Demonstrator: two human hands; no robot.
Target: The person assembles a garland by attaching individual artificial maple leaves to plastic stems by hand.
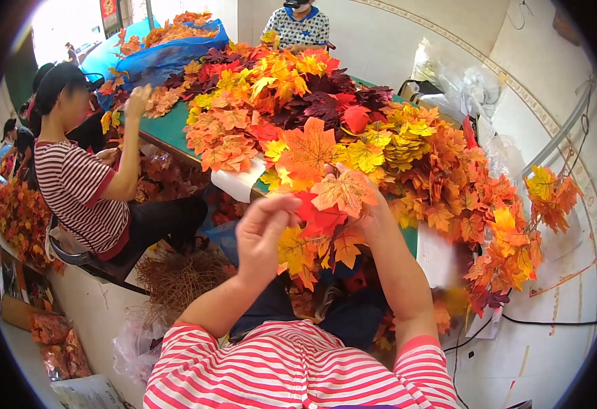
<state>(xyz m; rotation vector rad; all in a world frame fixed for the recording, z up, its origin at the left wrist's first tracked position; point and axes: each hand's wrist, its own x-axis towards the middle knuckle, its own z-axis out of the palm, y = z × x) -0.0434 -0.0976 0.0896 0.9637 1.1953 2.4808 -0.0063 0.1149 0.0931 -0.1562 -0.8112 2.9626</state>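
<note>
In front of my chest, my right hand (365,208) is closed on a bunch of artificial maple leaves, partly hidden behind them. An orange leaf (345,192) with dark speckles sits at the front, with a red leaf (320,217) beside it and yellow-orange leaves (294,251) hanging below. My left hand (265,230) is raised to the left of the bunch, thumb and fingers pinched together. Its fingertips meet the edge of the red leaf; what they pinch is too small to tell. A large orange leaf (308,148) stands just beyond both hands.
Heaped artificial leaves (325,92) in orange, yellow, red and dark purple cover the green table (169,135). A person in a striped shirt (83,170) sits at left, another person (298,31) at the far side. Brown stems (182,276) lie lower left; a black cable (550,322) runs at right.
</note>
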